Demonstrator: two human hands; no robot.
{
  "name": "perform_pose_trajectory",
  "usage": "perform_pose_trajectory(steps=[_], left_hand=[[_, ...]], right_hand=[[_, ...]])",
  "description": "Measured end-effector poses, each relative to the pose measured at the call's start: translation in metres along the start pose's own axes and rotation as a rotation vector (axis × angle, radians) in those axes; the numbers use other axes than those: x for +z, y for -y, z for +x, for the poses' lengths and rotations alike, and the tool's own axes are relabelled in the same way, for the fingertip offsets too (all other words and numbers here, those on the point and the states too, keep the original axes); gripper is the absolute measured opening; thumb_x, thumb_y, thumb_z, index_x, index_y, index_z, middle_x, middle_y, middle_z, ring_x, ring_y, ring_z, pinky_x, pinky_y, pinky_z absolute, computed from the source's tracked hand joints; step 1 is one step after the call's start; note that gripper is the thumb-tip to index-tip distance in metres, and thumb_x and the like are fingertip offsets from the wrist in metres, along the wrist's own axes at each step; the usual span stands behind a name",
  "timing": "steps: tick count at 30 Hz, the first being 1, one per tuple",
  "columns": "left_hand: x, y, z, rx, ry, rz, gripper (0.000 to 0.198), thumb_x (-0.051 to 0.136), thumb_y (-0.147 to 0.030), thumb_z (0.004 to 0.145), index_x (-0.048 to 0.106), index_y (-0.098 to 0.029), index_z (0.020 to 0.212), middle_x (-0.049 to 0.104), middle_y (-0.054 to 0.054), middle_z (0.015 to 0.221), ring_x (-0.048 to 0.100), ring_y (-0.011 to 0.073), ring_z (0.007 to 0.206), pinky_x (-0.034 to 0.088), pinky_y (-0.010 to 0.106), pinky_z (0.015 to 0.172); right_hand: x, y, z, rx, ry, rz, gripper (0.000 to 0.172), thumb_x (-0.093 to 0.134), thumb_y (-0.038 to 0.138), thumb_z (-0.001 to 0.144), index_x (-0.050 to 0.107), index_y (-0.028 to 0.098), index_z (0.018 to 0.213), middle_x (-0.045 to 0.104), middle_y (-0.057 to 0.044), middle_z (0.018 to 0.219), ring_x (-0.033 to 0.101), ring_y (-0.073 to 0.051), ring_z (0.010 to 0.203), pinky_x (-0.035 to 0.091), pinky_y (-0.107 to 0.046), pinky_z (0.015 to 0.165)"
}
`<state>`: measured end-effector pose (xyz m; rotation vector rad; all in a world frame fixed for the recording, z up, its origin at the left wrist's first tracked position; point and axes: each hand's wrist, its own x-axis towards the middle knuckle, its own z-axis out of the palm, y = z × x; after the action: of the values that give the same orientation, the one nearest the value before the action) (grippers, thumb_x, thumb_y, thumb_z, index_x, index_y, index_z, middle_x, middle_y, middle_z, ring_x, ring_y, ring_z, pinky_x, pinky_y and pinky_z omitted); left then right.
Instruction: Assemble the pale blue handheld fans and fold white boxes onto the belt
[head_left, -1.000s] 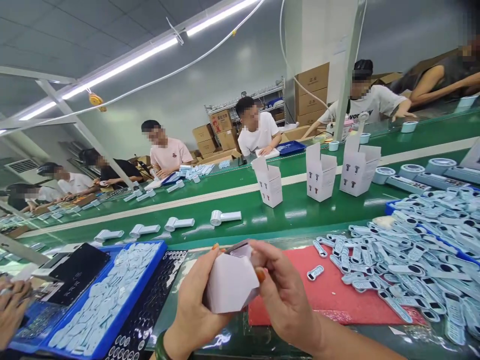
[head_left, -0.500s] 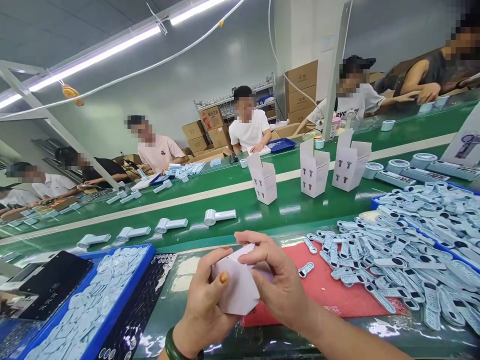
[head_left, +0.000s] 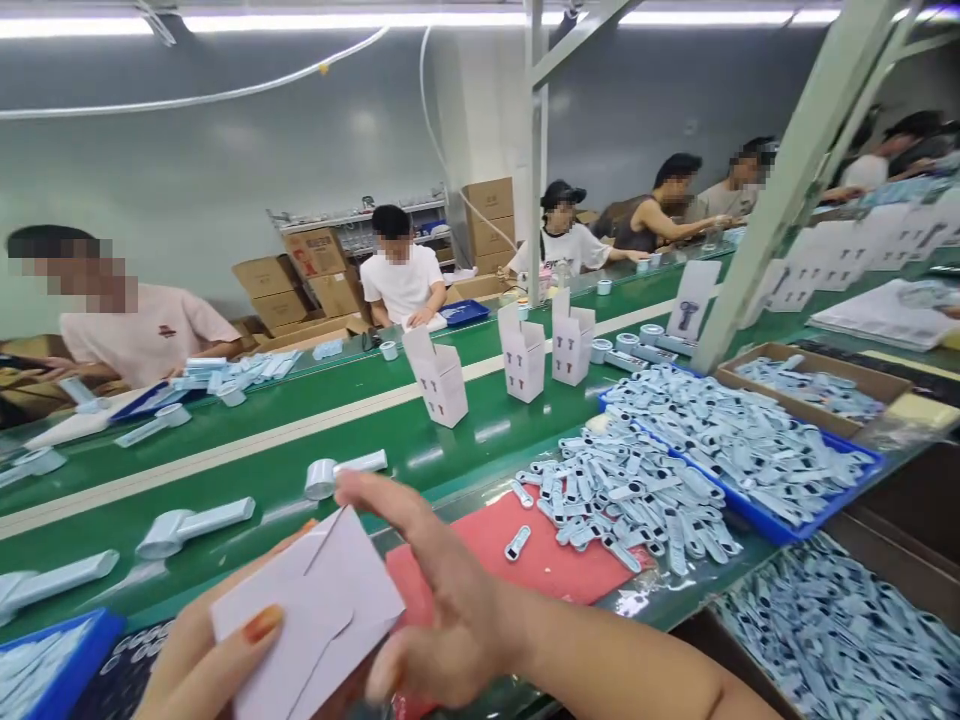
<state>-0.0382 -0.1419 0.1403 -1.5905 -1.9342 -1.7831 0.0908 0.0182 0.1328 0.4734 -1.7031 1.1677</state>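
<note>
White box (head_left: 322, 600) held in left hand (head_left: 199, 655), thumb (head_left: 251, 640) across front; right hand (head_left: 457, 615), fingers (head_left: 401, 512) spread wide, beside box's right edge.

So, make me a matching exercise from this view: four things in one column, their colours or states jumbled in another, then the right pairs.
Things
1. Mat
2. Conveyor belt
3. Trio of white boxes
4. Nearest box

Colours or states
A. Upright, flaps raised
B. Green
C. Gripped by the left hand
D. Red, partly under light-blue pieces

Pairs: 1-D, 2-B, 3-A, 4-C
</note>
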Motion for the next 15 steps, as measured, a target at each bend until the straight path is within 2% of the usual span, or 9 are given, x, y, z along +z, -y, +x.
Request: perform_pose_trajectory(steps=[2,4,5,7,9,12,15], left_hand=[[0.007,-0.004,0.000,-0.018,-0.037,-0.092,0.037,0.082,-0.051,0.077,0.068,-0.037,0.108,0.071,0.000,0.090,0.069,0.0323,0.088,0.062,0.044,0.063],[0.020,-0.010,-0.005,-0.042,-0.101,-0.228,0.051,0.083,-0.063,0.070,0.065,-0.035,0.108,0.069,0.002,0.111,0.067,0.0334,0.103,0.063,0.044,0.074],[0.027,-0.013,-0.008,-0.078,-0.118,-0.309,0.049,0.079,-0.066,0.074,0.063,-0.034,0.108,0.067,0.003,0.119,0.065,0.0332,0.108,0.063,0.044,0.078],[0.037,-0.016,-0.013,-0.182,-0.118,-0.413,0.031,0.066,-0.058,0.089,0.058,-0.032,0.104,0.065,0.003,0.125,0.067,0.0293,0.106,0.063,0.040,0.075],[0.042,-0.017,-0.018,-0.314,-0.127,-0.515,0.017,0.063,-0.042,0.094,0.056,-0.030,0.104,0.065,0.004,0.126,0.068,0.0265,0.106,0.062,0.036,0.075],[0.043,-0.018,-0.025,-0.467,-0.145,-0.676,0.027,0.072,-0.031,0.088,0.057,-0.030,0.110,0.062,0.004,0.129,0.061,0.0279,0.121,0.059,0.037,0.091],[0.044,-0.016,-0.031,-0.487,-0.137,-0.656,0.027,0.073,-0.026,0.087,0.060,-0.030,0.111,0.060,0.003,0.126,0.056,0.0261,0.126,0.054,0.037,0.100]], right_hand=[[0.001,-0.011,0.000,-0.067,0.012,-0.045,0.099,0.061,0.073,0.087,0.017,0.023,0.160,0.041,-0.017,0.151,0.043,-0.026,0.142,0.039,-0.043,0.119],[0.003,-0.018,-0.005,-0.078,-0.022,-0.099,0.101,0.067,0.071,0.084,0.021,0.024,0.160,0.046,-0.016,0.144,0.046,-0.027,0.136,0.042,-0.042,0.116],[0.003,-0.021,-0.009,-0.074,-0.020,-0.133,0.101,0.069,0.070,0.083,0.021,0.025,0.160,0.047,-0.016,0.142,0.047,-0.027,0.134,0.043,-0.043,0.115],[0.004,-0.024,-0.016,-0.068,0.045,-0.206,0.101,0.071,0.068,0.083,0.022,0.024,0.160,0.045,-0.016,0.142,0.047,-0.029,0.132,0.044,-0.044,0.113],[0.002,-0.026,-0.022,-0.077,0.123,-0.265,0.098,0.067,0.067,0.086,0.022,0.023,0.160,0.045,-0.017,0.142,0.047,-0.030,0.131,0.044,-0.047,0.112],[0.001,-0.028,-0.028,-0.096,0.190,-0.301,0.095,0.065,0.067,0.088,0.023,0.022,0.160,0.046,-0.019,0.141,0.048,-0.033,0.129,0.047,-0.051,0.108],[0.001,-0.030,-0.034,-0.104,0.215,-0.316,0.099,0.068,0.066,0.086,0.021,0.022,0.161,0.046,-0.019,0.141,0.049,-0.034,0.129,0.048,-0.052,0.106]])
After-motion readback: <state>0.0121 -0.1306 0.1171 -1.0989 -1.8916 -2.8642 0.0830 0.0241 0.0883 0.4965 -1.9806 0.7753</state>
